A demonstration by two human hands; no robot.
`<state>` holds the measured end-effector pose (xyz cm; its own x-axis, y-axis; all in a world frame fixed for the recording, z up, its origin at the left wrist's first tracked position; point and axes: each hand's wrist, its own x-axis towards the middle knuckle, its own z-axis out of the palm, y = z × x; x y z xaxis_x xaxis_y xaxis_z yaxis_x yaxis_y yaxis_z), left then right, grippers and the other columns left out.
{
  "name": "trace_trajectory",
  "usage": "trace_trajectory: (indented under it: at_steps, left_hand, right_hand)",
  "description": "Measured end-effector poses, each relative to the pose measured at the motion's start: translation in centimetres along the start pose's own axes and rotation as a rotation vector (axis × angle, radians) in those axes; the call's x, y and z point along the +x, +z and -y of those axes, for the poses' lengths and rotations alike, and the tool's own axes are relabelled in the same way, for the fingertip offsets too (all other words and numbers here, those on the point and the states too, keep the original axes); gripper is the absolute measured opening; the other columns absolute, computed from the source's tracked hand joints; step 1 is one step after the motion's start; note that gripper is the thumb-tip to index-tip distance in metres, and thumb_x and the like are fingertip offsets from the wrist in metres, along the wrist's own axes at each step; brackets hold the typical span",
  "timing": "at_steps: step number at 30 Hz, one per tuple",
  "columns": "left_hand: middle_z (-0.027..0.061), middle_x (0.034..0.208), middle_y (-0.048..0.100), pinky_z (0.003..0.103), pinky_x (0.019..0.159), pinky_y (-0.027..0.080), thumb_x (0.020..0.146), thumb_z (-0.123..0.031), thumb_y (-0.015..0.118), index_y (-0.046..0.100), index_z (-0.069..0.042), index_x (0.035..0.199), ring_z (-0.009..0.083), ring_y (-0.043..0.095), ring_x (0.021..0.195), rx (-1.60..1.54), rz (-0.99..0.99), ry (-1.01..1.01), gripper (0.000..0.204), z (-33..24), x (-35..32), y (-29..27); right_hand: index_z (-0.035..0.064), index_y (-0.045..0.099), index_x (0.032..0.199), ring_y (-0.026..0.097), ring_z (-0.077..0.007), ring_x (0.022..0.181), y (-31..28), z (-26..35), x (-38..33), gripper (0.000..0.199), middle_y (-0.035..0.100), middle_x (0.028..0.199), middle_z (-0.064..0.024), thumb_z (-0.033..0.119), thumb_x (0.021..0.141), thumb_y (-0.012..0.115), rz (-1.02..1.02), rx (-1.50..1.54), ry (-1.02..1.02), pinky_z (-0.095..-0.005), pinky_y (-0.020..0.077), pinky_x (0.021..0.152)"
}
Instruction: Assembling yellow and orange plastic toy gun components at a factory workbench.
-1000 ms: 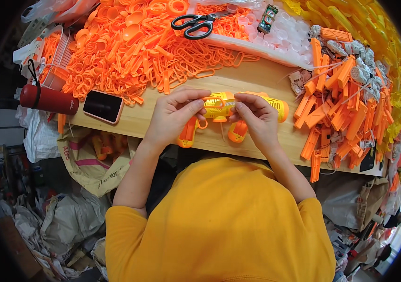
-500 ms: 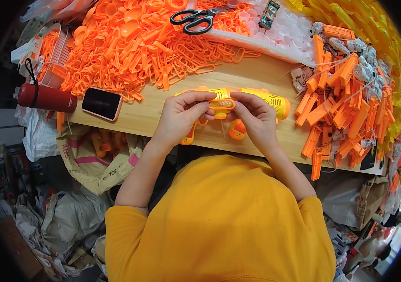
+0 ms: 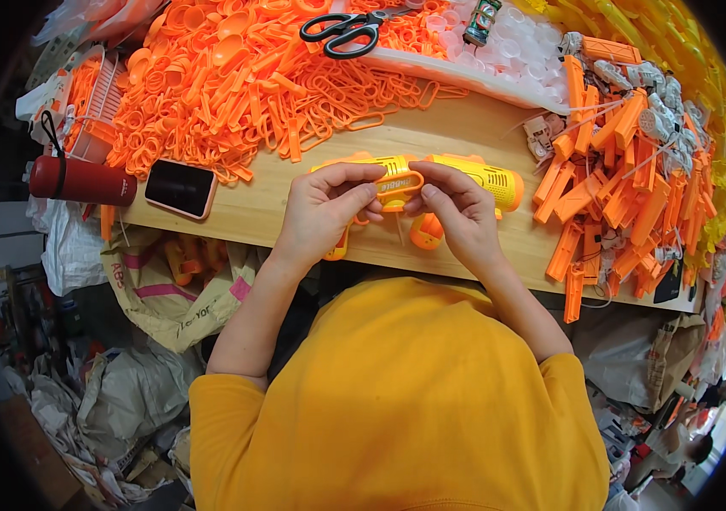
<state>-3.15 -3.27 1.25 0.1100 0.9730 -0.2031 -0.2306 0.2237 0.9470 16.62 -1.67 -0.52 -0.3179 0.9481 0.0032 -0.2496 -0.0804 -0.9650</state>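
Observation:
Between my hands is a small orange oval plastic piece (image 3: 400, 182), a rounded loop with a raised pattern. My left hand (image 3: 325, 213) pinches its left end with thumb and fingers. My right hand (image 3: 463, 211) has its thumb and fingertips closed on the right end. Just behind the hands, two yellow-and-orange toy gun bodies lie on the table. The left toy gun body (image 3: 337, 249) is largely covered by my left hand. The right toy gun body (image 3: 499, 183) has a slotted yellow barrel, a perforated orange end and an orange grip. A thin stem shows below the held piece.
Loose orange plastic parts (image 3: 235, 94) heap at the back left, with black scissors (image 3: 346, 34) on them. Clear caps (image 3: 516, 64) fill a tray. Orange battery-case-like parts with wires (image 3: 614, 187) pile at right. A phone (image 3: 180, 189) and red bottle (image 3: 86, 180) lie left.
The orange oval piece has tilted between my fingers, its right end now raised a little. Both hands stay in nearly the same place, and the whole view has shifted slightly.

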Motion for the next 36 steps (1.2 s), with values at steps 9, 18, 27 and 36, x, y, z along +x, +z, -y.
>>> trace_trajectory:
  at_steps: [9,18,27,36]
  left_hand:
    - [0.0099,0.092,0.065,0.025,0.069,0.057,0.09,0.001,0.059,0.061,0.005,0.112,0.0131,0.064,0.077,-0.039,0.002,0.031,0.022,0.0,-0.4,0.3]
    - [0.0113,0.104,0.065,0.036,0.081,0.056,0.094,-0.014,0.06,0.055,-0.002,0.113,0.0202,0.066,0.09,-0.604,0.011,-0.189,0.024,0.6,-2.0,2.7]
    - [0.0075,0.099,0.065,0.029,0.079,0.053,0.089,-0.008,0.064,0.061,-0.001,0.106,0.0149,0.064,0.085,-0.31,-0.017,0.037,0.019,0.1,-1.8,0.2]
    - [0.0146,0.088,0.056,0.036,0.073,0.05,0.076,0.0,0.066,0.064,0.004,0.095,0.0298,0.06,0.082,0.985,0.012,0.495,0.02,-2.5,-0.7,-3.1]
  right_hand:
    - [-0.0005,0.06,0.108,0.064,-0.0117,0.078,-1.3,0.3,0.5,0.021,0.066,0.097,-0.008,0.0,0.087,0.064,-0.077,0.298,0.236,-0.0223,0.0517,0.067]
    - [0.0016,0.056,0.114,0.062,-0.0172,0.071,0.6,0.7,0.1,0.046,0.068,0.093,-0.01,-0.011,0.073,0.072,-0.043,-0.726,-0.85,-0.025,0.0501,0.063]
    - [0.0023,0.055,0.116,0.06,-0.0222,0.081,1.9,-0.1,0.7,0.05,0.069,0.101,-0.0096,-0.01,0.071,0.073,0.036,-0.712,-0.927,-0.0295,0.0506,0.064]
    - [0.0032,0.057,0.118,0.057,-0.034,0.11,2.2,-1.2,2.4,0.043,0.062,0.111,-0.0131,-0.005,0.076,0.065,0.129,-1.042,-0.645,-0.049,0.04,0.101]
